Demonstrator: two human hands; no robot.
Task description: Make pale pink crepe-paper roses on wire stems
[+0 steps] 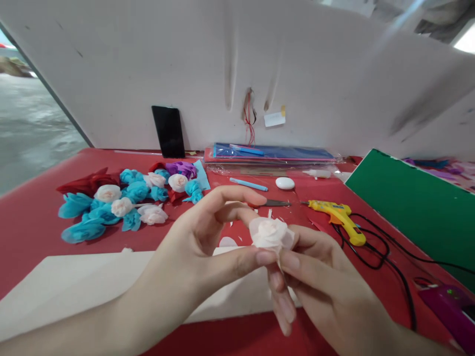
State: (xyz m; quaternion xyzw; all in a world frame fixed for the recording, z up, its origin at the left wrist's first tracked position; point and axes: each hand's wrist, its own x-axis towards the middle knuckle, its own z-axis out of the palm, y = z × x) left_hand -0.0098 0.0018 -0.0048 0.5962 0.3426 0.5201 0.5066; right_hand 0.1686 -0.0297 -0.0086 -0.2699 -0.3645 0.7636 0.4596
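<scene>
Between my two hands is a small white paper flower (270, 232), its layered petals facing up. My left hand (218, 237) has its thumb against the flower's base, with the index finger arched above and behind the petals. My right hand (319, 272) pinches the base of the flower from the other side, thumb in front. Just behind my left fingertips lie scissors (278, 202), their handles partly hidden by the hand. A white board or sheet (92, 277) lies flat beneath my hands on the red table (29, 193).
Blue, white, red and purple paper flowers (137, 190) are heaped at left. A yellow glue gun (339, 212) with a black cord lies right, near a green board (415, 212). A phone (168, 131) leans on the wall. A blue pen (248, 184) and white oval object (285, 183) lie behind.
</scene>
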